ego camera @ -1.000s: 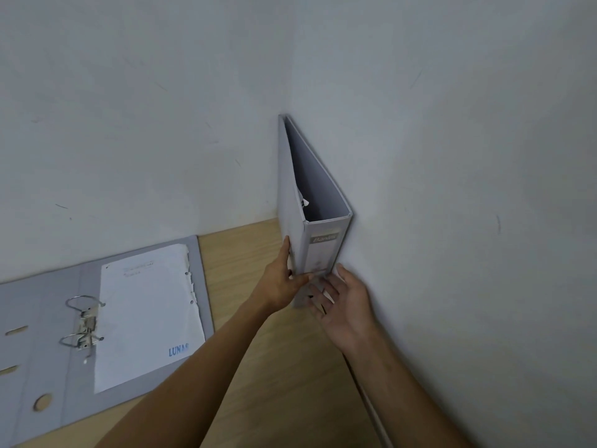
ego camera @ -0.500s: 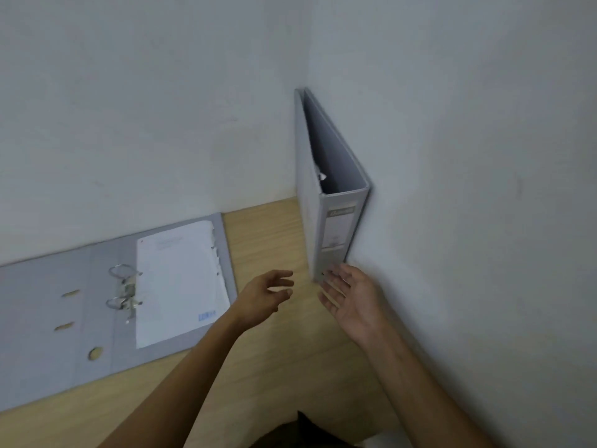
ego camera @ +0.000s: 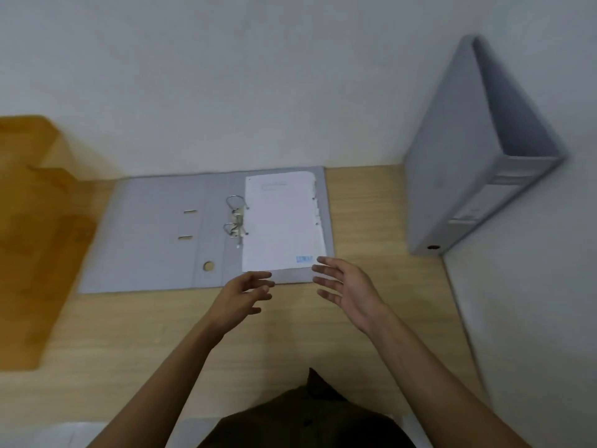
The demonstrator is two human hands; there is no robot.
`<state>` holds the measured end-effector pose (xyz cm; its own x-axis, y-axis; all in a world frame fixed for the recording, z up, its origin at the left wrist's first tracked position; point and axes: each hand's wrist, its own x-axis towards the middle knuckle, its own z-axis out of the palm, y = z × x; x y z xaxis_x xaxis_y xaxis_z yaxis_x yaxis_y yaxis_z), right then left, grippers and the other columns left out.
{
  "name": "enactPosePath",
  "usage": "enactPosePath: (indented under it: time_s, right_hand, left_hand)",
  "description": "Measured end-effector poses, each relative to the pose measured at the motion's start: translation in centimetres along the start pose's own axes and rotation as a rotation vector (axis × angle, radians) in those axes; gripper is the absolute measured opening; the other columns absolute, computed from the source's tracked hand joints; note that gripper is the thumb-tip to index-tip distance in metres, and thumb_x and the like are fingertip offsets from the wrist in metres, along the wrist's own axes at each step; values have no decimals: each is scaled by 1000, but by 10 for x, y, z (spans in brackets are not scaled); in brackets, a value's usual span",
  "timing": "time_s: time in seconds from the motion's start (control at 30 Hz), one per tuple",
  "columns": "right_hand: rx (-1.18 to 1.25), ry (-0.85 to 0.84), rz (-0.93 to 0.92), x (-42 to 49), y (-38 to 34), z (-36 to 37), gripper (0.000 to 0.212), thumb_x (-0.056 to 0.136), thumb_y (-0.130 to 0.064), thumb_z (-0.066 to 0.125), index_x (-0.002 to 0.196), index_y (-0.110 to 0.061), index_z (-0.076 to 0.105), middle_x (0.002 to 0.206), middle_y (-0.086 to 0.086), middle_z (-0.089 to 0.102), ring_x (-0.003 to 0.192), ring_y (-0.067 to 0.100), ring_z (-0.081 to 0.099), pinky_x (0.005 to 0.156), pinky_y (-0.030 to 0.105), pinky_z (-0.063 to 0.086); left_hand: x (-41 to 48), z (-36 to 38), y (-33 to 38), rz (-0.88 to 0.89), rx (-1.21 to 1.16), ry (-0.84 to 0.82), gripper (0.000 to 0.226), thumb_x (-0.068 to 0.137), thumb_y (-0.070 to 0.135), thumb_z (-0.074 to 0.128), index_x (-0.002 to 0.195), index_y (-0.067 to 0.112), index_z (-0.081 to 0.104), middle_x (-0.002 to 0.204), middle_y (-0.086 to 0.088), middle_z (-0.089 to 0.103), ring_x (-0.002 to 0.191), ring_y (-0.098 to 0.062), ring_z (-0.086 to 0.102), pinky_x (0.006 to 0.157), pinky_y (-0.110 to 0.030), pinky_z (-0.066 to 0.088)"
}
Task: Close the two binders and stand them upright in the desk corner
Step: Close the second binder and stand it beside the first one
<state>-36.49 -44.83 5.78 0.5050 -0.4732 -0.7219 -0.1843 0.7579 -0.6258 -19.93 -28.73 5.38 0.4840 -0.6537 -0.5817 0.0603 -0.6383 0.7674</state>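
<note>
A closed grey lever-arch binder [ego camera: 458,176] stands upright in the corner of a light wood-grain counter [ego camera: 371,227], where two white walls meet; its labelled spine faces the camera and its far side runs along the right-hand wall [ego camera: 549,286]. Well apart from it, to the left, a second grey lever-arch binder [ego camera: 155,234] lies open and flat on the counter with its back edge against the rear wall. Its two metal rings [ego camera: 235,218] stand up at the middle, and a white punched sheet with a small blue mark at its lower corner [ego camera: 281,221] rests on the right-hand cover. A round finger hole and two slots show in the spine and left cover.

The person's left hand [ego camera: 240,297] hovers just over the near edge of the open binder, its fingers [ego camera: 263,279] spread loosely and holding nothing. The right hand [ego camera: 350,287] hangs beside it, palm turned inward, fingers [ego camera: 326,268] parted and empty, the tips near the lower right corner of the sheet; whether they touch the paper or cover cannot be told. Both bare forearms reach in from the bottom of the view over a dark garment [ego camera: 307,418]. At the far left, blurred, an orange-brown plastic tray [ego camera: 35,221] sits on the counter just beside the open binder's left cover.
</note>
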Motion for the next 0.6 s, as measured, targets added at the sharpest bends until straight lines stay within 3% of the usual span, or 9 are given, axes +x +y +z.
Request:
enactPosePath:
  time_s: [0.2,0.43,0.53,0.6]
  right_hand:
    - [-107,-45,71,26,44,101,22,98,-22,57,111,-11,71,129,14,70,103,26,67,82,37,55]
    - [-394,-101,98,73,75,208,34,96,-25,59,125,-10,67,129,9,67,118,30,65,89,39,56]
    - [-595,-117,45,95,80,252,32,95,-23,59,124,-13,68,131,7,66,116,24,65,91,37,57]
    - [-802,-141,-37,112,85,278,35,95,-27,59,128,-15,65,137,4,62,123,22,59,101,39,53]
  left_hand:
    - [-1,-97,-49,-59,-77,83,30,98,19,57,128,20,63,120,3,72,107,-15,70,89,-37,58]
    - [2,-182,-101,-119,-94,149,29,97,17,57,125,17,64,121,1,70,109,-18,68,89,-39,57]
    - [2,-206,-117,-143,-93,179,28,97,17,57,124,18,64,121,0,69,109,-18,67,85,-37,57]
    - [3,-220,-126,-156,-80,194,28,97,17,57,125,17,64,122,-2,69,110,-19,66,81,-34,57]
